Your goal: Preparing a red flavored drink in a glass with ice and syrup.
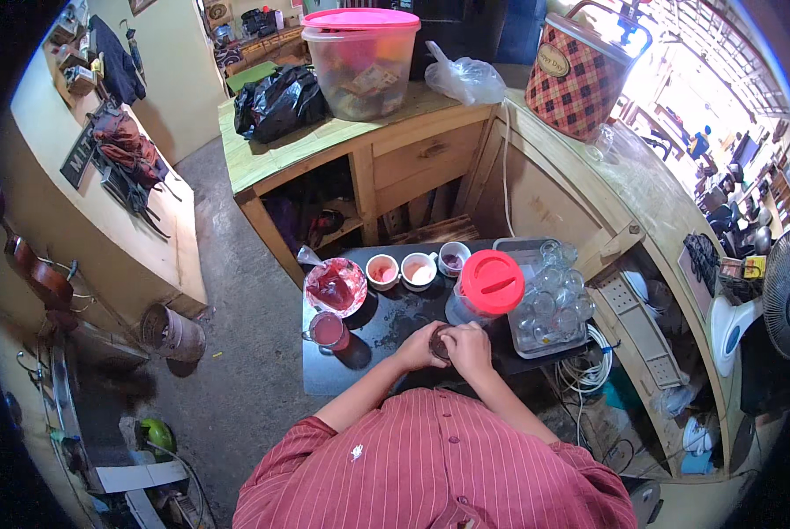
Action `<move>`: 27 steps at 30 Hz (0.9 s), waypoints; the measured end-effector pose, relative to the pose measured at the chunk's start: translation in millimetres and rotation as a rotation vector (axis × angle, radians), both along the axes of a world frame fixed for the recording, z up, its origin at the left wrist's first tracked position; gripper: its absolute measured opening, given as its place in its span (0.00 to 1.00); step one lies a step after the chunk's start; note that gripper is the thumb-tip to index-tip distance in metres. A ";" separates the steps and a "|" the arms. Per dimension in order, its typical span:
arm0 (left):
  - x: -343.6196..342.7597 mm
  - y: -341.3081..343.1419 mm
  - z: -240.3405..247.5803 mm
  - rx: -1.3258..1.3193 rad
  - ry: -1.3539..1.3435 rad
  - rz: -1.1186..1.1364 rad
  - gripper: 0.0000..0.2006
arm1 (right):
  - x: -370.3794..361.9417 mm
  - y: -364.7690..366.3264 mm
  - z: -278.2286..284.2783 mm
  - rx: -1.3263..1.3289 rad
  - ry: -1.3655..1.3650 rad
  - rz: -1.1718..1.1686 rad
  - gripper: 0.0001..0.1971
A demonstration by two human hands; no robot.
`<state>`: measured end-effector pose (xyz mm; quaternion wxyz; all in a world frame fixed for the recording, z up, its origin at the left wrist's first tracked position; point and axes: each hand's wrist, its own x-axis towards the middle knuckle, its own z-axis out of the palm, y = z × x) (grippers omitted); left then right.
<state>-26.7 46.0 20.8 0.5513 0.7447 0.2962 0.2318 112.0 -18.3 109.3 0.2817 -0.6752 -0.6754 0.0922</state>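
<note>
Close to my body, at the front of the dark table (381,353), both my hands meet around a small dark brown round object (440,344). It looks like a jar or lid, but my fingers hide most of it. My left hand (419,349) wraps its left side, while my right hand (469,347) closes over its top and right. Just beyond them stands a clear pitcher with a red lid (492,282). To the left is a glass mug of pink drink (328,331), with a bowl (336,287) of red contents behind it.
Three white cups, including a middle cup (419,271), line the table's far side. On the right, a tray (545,350) holds several glass mugs. A wooden counter (368,145) carries a clear tub (359,75) with a pink lid and a plaid cooler (576,75). Coiled cable (589,370) hangs nearby.
</note>
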 end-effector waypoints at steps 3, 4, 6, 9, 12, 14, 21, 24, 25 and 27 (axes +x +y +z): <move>-0.6 -1.0 3.6 0.012 -0.012 0.003 0.41 | -2.3 -4.7 0.7 -0.101 -0.179 -0.103 0.06; -0.7 0.3 5.3 -0.010 0.013 -0.012 0.41 | -0.7 -3.5 -2.1 -0.102 -0.179 -0.101 0.06; -0.2 -0.6 5.8 -0.032 0.037 -0.033 0.41 | 2.6 -1.2 -2.8 -0.102 0.066 0.031 0.07; -1.0 -1.3 8.6 -0.022 -0.026 -0.003 0.40 | -3.5 -1.9 10.0 -0.020 -0.083 -0.098 0.07; -0.9 -2.4 7.8 0.006 0.037 0.006 0.40 | 2.9 -1.7 6.4 -0.247 -0.007 -0.015 0.07; -0.2 -1.1 6.0 0.020 0.016 0.019 0.40 | -0.4 -1.2 7.6 -0.132 -0.010 -0.043 0.07; 0.6 0.6 -2.4 0.029 0.005 0.005 0.41 | 5.2 1.3 -0.5 -0.056 0.087 -0.045 0.07; -0.5 0.1 -1.6 0.046 0.014 0.014 0.41 | -1.3 -4.0 13.7 -0.082 -0.130 -0.155 0.06; -0.8 0.9 -0.6 0.032 0.021 0.004 0.41 | 0.4 -2.7 7.9 -0.083 -0.130 -0.154 0.06; 0.3 0.5 -0.9 0.020 0.027 -0.014 0.41 | 3.7 -0.9 1.0 -0.184 0.118 -0.072 0.06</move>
